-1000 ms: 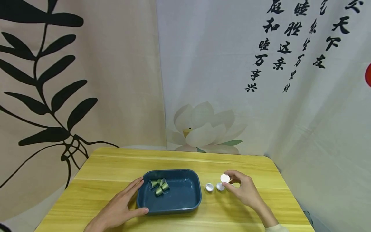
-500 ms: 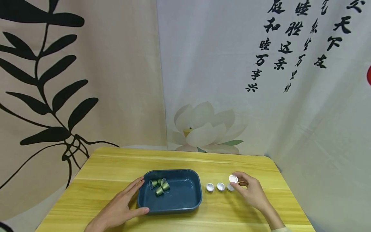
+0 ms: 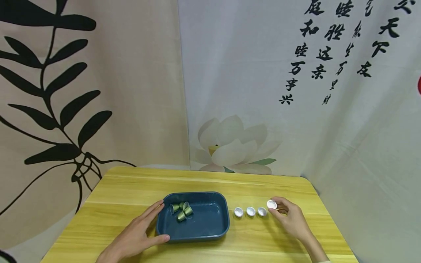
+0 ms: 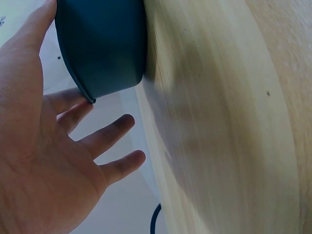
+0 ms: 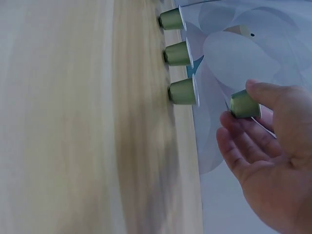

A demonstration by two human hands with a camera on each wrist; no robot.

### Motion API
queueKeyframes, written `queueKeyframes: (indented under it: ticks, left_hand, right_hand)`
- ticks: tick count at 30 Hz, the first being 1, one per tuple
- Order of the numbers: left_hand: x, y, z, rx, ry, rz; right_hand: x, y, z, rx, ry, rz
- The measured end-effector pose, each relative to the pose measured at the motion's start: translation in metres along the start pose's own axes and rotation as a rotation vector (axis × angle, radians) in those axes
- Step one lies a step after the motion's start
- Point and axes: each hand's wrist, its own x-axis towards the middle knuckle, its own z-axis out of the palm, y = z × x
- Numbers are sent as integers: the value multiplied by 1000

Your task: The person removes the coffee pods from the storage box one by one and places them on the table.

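From where I stand, the left hand (image 3: 136, 231) comes first, spread against the left end of the blue tray (image 3: 211, 218): its fingers are fairly straight and grip nothing, with fingertips touching the rim toward the far corner and the thumb at the near one, while two fingers hang free below the rim in the left wrist view. Inside the tray, over on its left side, lies a loose cluster of green capsules (image 3: 181, 216), some tipped on their sides and overlapping, so I can't swear to the count. These look like the part left to do, since nobody is touching them. Right of the tray, on the yellow wooden table (image 3: 197, 254), three capsules stand in a row, pale lids up and narrow ends down: the first capsule (image 3: 238, 212) near the tray's right side, then the second capsule (image 3: 251, 211), then the third capsule (image 3: 262, 212), each apart from its neighbour. I'd call those three done. Last comes the right hand (image 3: 294, 220), pinching a fourth capsule (image 3: 271, 204) between thumb and fingers, lid up, above the table just past the row's right end. I'd judge the work roughly midway, with this one not yet set down.
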Motion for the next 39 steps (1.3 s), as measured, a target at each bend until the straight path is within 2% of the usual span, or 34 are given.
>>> queueKeyframes:
  ticks: [10,17,21,39]
  left_hand:
    - [0,-1,2,-6,9,1]
    - [-1,0,1,-13,2,1]
    - [0,1,0,-18,0,19]
    - [-1,2,0,-17,6,11]
  right_hand:
    - [-1,9,-2,-29,-10,85]
    - [-3,15,-3,-45,-84,156]
    - [-3,20,-1,-55,-119,152]
    - [-2,25,4,-71,-132,136]
